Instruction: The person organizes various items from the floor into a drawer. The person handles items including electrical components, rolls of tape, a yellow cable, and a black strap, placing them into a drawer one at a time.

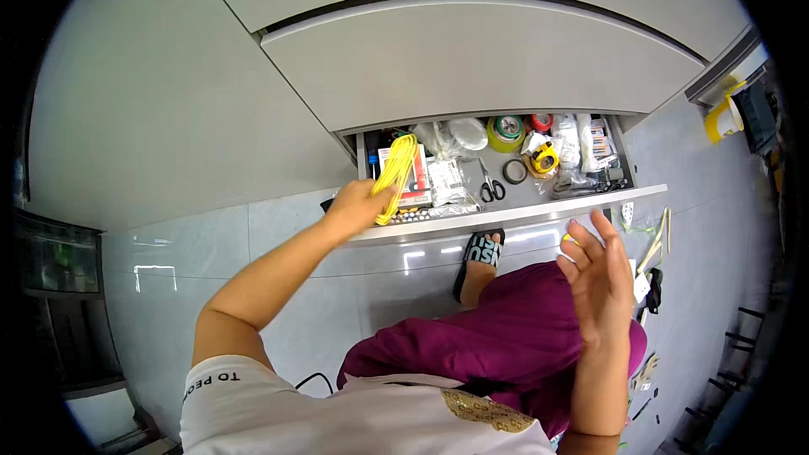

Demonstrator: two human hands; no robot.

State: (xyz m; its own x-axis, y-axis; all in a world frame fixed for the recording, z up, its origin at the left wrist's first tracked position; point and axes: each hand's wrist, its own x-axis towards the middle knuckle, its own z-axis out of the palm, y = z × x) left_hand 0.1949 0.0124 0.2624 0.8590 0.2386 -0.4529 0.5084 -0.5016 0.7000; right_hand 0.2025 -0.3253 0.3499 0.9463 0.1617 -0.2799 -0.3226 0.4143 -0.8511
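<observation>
In the head view, a drawer (522, 212) is standing open, and the left hand (352, 206) is gripping a looped bundle of yellow cord (396, 173) over the drawer's left end, fingers curling around its near part. The far loops are overlapping a red-and-white box (415, 190) inside the drawer's left part; whether they are touching it, I cannot tell. The right hand (600, 282) is hanging outside the drawer's front, toward its right end, palm showing and fingers loosely spread. It is seemingly grasping nothing, though a small yellow thing (570, 238) is showing behind its fingers.

For good handling, the left hand should be pinching all the strands together, so that no loop is slipping free and snagging on the drawer's front. The cord is looking soft and likely to splay, so slow, level movement is seeming wiser than tugging. The right hand could be gathering stray loops. The scissors (492, 188), lying mid-drawer beside a black tape roll (515, 171), are deserving some clearance.
</observation>
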